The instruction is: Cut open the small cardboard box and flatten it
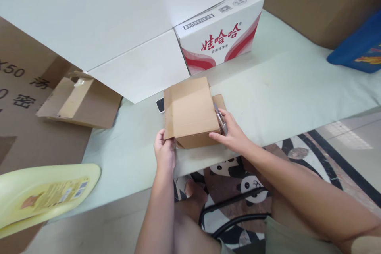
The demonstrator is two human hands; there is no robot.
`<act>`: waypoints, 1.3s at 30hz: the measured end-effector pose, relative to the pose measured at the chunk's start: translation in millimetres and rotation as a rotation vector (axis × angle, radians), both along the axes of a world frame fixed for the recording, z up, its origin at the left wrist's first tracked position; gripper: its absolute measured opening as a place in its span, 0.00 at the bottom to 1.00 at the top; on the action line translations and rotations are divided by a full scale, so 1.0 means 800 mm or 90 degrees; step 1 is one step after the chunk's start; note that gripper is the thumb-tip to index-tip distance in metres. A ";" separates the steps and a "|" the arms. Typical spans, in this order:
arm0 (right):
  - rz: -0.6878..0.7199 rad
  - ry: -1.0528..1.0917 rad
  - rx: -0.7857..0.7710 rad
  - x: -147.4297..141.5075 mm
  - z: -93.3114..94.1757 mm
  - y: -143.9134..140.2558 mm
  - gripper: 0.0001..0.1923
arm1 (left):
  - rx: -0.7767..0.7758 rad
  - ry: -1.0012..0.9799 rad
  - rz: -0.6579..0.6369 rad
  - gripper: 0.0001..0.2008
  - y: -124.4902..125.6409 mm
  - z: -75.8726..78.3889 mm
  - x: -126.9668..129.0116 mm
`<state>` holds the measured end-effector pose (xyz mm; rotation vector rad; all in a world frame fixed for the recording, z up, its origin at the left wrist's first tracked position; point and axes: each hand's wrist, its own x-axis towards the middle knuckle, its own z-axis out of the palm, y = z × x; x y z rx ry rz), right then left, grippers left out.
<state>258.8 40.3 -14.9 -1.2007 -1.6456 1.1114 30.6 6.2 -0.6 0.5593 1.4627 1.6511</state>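
Note:
A small brown cardboard box [190, 107] lies on the pale green cloth, its broad top face up and a flap sticking out on the right. My left hand [165, 151] pinches the box's near left corner, at the edge of a taped flap. At the right side, my right hand [233, 133] holds what looks like a grey metal utility knife [220, 119], its tip pointing away from me. The right thumb rests against the box's near right corner. My right fingers are partly hidden behind the knife and box.
Behind the box stand a white-and-red water carton [220, 43] and a large white panel [119, 16]. A small dark-screened device [160, 105] shows beside the box. An opened carton [86, 101] and a yellow container [50, 194] are left, a blue container [357, 43] right.

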 end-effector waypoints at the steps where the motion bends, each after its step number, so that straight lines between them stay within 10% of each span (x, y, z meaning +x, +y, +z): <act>1: 0.000 0.000 0.000 0.000 0.000 0.000 0.39 | -0.003 0.006 0.001 0.19 0.000 -0.001 0.000; 39: -0.012 0.016 -0.029 0.002 0.002 0.001 0.41 | 0.065 -0.090 -0.029 0.25 0.002 -0.003 -0.012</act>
